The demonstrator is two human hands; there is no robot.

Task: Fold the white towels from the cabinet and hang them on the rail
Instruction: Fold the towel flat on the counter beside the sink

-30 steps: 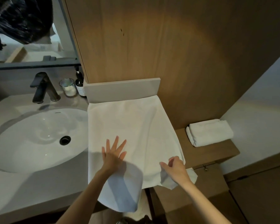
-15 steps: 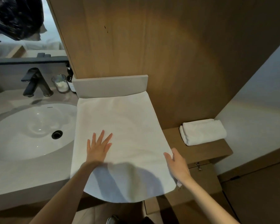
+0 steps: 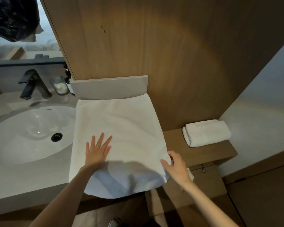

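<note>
Head view: left hand [image 3: 97, 151] flat on towel [image 3: 121, 125], right hand [image 3: 176, 167] seemingly round edge

The towel [image 3: 121, 136] hid the part of the surface [image 3: 15, 182] beneath it. The fingers [image 3: 177, 157] of the right hand [image 3: 175, 167] curled round the towel's right edge, and their tips were hidden under it. The sink [image 3: 23, 133] was cut off by the left edge of the picture, and the black bag [image 3: 10, 17] by the top-left corner. The wooden panel [image 3: 138, 46] concealed most of the bottle [image 3: 69, 84], whose label was too small to read. The shoe [image 3: 115, 222] was cut off at the bottom edge.
</note>
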